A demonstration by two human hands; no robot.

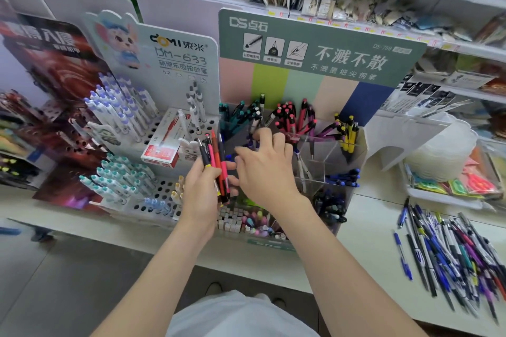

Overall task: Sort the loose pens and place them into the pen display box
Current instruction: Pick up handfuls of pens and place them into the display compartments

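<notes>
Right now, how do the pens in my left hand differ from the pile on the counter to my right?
The held pens stand upright, gripped in your left hand; the counter pile lies flat, untouched. The held pens are few, mostly pink, red and black; the counter pile is many, mostly blue. Both are outside the display box.

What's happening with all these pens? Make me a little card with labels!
left hand: grips a bunch of pens, pink, orange and black, held upright
right hand: reaches into the clear box; whether its fingers hold a pen is hidden
yellow pens: standing in the box's back right corner
pink pens: back row, near the middle
pile of loose pens: lying on the counter to the right of the box, not yet sorted
</notes>
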